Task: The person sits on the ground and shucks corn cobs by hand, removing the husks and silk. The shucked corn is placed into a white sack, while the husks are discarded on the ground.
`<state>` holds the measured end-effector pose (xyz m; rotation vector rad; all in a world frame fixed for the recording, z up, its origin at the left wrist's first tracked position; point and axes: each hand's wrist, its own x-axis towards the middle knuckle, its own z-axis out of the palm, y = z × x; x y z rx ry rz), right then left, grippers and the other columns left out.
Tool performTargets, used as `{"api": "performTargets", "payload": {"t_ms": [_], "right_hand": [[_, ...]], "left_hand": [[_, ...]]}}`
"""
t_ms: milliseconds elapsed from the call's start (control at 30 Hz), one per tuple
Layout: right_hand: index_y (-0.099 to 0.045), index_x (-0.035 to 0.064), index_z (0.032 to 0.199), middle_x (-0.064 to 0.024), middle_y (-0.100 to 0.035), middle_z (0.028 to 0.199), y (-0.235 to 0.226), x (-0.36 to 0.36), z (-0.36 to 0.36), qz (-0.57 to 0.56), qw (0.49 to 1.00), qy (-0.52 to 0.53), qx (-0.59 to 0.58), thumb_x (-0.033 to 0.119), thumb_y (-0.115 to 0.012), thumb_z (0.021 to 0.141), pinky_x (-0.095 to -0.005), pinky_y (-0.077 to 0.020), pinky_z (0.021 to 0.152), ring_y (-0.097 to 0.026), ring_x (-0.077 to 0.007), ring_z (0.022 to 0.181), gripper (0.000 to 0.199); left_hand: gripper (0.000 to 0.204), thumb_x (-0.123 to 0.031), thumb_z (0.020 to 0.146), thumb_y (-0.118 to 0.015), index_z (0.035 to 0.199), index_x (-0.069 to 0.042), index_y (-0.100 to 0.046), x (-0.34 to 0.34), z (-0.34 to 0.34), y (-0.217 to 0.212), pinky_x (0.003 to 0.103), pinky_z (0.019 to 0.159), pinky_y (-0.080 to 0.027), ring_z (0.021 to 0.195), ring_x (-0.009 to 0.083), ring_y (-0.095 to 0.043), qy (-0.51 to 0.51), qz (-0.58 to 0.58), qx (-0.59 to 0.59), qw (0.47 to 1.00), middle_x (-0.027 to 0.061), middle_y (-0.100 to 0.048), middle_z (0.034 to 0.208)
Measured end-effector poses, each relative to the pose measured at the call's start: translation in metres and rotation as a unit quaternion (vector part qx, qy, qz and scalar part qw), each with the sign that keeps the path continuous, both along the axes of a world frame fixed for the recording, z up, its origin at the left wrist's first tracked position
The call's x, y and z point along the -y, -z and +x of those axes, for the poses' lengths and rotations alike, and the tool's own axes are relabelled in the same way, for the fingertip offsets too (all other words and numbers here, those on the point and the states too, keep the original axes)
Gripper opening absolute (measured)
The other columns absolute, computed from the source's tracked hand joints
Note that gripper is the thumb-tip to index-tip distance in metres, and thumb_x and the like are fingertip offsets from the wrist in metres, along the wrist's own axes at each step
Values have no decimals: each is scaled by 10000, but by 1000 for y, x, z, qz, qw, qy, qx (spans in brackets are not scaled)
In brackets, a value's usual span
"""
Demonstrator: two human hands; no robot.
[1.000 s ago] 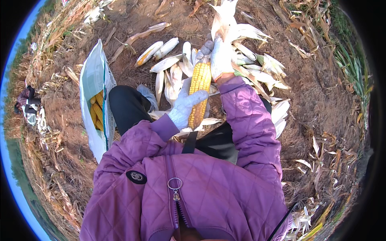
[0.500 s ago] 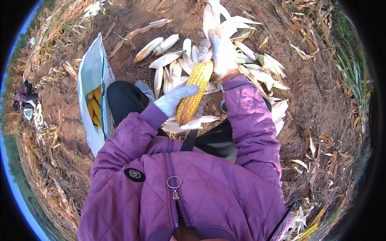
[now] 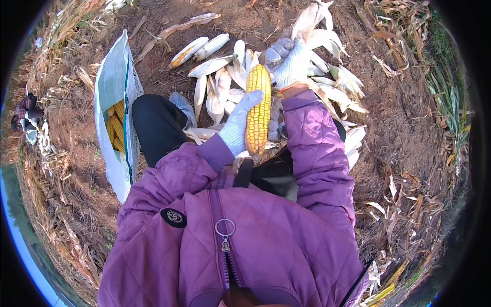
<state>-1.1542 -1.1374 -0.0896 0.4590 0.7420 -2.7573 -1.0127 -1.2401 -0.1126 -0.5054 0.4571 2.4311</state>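
Note:
A husked yellow ear of corn (image 3: 259, 110) stands nearly upright in front of me, its lower end browner. My left hand (image 3: 239, 123), in a pale knitted glove, is closed around its left side. Beyond the ear's tip, my right hand (image 3: 287, 59), also gloved and dirty at the fingers, is closed on a pale corn husk (image 3: 323, 41) whose leaves spread out above it. A small gap parts the right hand from the ear. Several unhusked ears (image 3: 219, 94) and loose husks lie on the ground beneath and beyond my hands.
To my left stands an open white sack (image 3: 110, 77) with several yellow ears (image 3: 116, 128) inside. Dry stalks and leaves (image 3: 404, 46) litter the brown soil. Green blades (image 3: 450, 112) grow at the far right. Another person (image 3: 28, 112) is far off at the left edge.
My right hand has come away from the ear, moving right with the husk. The ear, in my left hand, has turned more upright and shifted slightly right.

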Motion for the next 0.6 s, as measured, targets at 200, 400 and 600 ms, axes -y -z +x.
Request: {"api": "performTargets", "payload": {"t_ms": [200,400,600], "right_hand": [[-557,38,865,-89,-583,678,94,-1,11,496,857,-131,-59,417,-536,912,-340,-470,532,-577,-201,583,382],[-593,118,1221,-193,-657,1045,72,20,65,725,244,-515,-387,443,-544,855,-433,-495,846,-638,-359,940,492],[-452,-11,1307,-199,-567,1222,41,31,69,467,703,-425,-327,249,-707,815,-360,-448,972,-582,-271,1102,612]], "left_hand": [[536,-464,875,-595,1207,-58,-484,81,-35,-10,405,716,-542,792,244,-619,-91,-192,-159,964,123,-594,965],[565,-480,868,-592,1205,-42,-474,118,-42,-13,487,851,-502,946,313,-596,-213,-204,-169,941,161,-586,1021],[473,-180,857,-676,1253,-104,-429,129,-50,11,492,862,-506,1000,263,-565,-318,-214,-155,910,113,-537,1062]]}}
